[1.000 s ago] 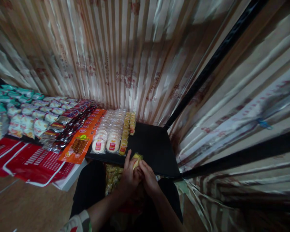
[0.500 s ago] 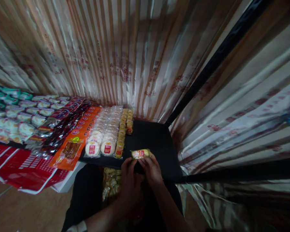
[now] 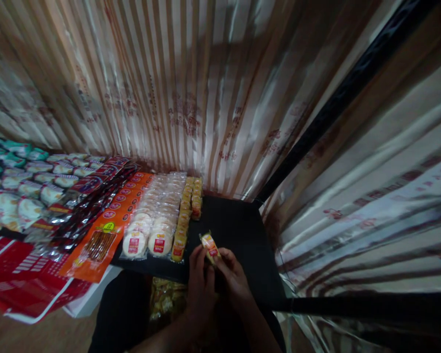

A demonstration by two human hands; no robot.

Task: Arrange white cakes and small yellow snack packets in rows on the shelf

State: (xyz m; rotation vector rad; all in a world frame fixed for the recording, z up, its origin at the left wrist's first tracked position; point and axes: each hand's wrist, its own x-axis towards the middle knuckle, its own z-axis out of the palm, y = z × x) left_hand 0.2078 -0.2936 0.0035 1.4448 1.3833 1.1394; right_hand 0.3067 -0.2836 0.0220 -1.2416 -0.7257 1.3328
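Bare L hand (image 3: 200,279) & bare R hand (image 3: 237,279) pinch a small, yellow-and-red, plastic-wrapped snack pack (image 3: 210,246), lower ctr of frame; it might slip b/c wrap looks slick & they only hold its low end

No legible text on held packet (image 3: 210,246), cracker packs (image 3: 160,239), striped sheeting (image 3: 185,115).

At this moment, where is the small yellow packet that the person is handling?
In the head view, the small yellow packet is below centre, held between the left hand and the right hand, right of the rows of yellow packets.
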